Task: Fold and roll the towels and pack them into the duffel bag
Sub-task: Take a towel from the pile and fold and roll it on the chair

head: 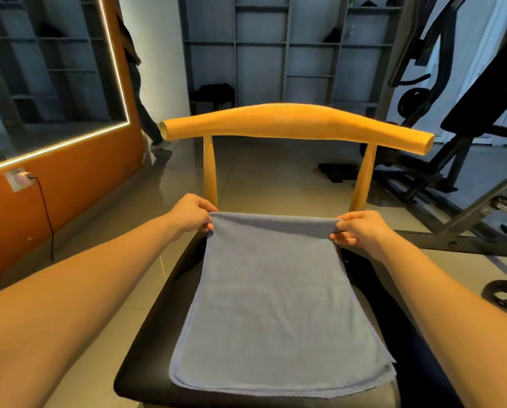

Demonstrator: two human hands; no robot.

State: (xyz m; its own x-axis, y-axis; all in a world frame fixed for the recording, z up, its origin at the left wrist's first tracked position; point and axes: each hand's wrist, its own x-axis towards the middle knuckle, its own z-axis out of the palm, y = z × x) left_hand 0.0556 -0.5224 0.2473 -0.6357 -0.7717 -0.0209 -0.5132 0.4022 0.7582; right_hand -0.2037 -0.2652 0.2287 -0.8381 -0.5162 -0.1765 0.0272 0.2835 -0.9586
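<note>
Now the left hand and right hand each pinch a far corner of the folded blue towel lying on the black chair seat, and rolling evenly toward the near edge should keep it tight.

The towel lies on the seat of the chair. The left grip and the right grip are at the towel's far corners, before the chair's backrest. A mirror stands left of the chair, a gym machine right of it, and shelving behind it.
</note>
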